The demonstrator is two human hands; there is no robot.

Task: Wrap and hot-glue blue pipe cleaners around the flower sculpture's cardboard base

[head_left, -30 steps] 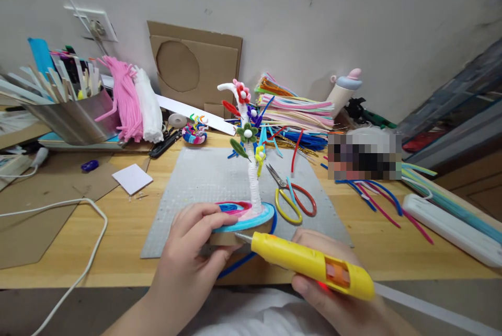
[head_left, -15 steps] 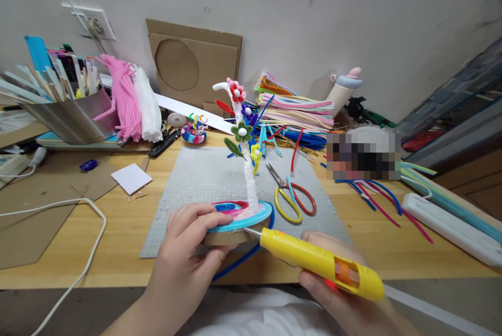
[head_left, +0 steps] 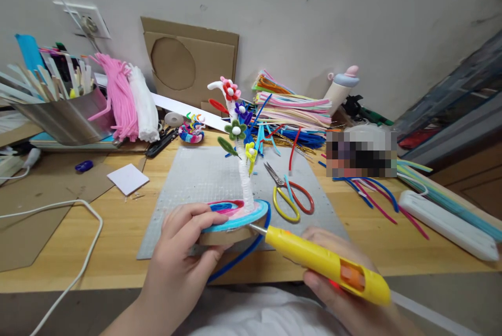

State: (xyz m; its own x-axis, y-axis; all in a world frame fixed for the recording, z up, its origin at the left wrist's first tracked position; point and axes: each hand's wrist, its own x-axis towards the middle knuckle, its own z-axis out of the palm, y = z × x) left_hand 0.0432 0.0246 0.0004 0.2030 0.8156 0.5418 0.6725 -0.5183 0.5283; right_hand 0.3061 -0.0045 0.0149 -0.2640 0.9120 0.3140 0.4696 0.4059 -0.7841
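My left hand [head_left: 188, 244] grips the round cardboard base [head_left: 223, 235], fingers on top and thumb below. Coils of blue, pink and light-blue pipe cleaner cover its top. From it rises a white wrapped stem [head_left: 246, 184] bearing red, purple, green and yellow flowers, with a white curved tip. My right hand [head_left: 333, 263] is closed around a yellow hot glue gun [head_left: 321, 260]; its metal nozzle meets the base's side edge just under the light-blue rim. A dark blue pipe cleaner [head_left: 239, 260] hangs in a loop from the rim's right side, under the base.
Scissors [head_left: 288, 195] with red and yellow handles lie on the grey cutting mat [head_left: 176, 189]. Bundles of pipe cleaners [head_left: 294, 106] are piled behind. A metal container of sticks [head_left: 74, 116] stands left, near a white cable [head_left: 94, 236]. A white power strip [head_left: 447, 226] lies right.
The glue gun's nozzle has shifted a little rightward along the base's edge. My left hand still holds the base, and the whole view has drifted slightly.
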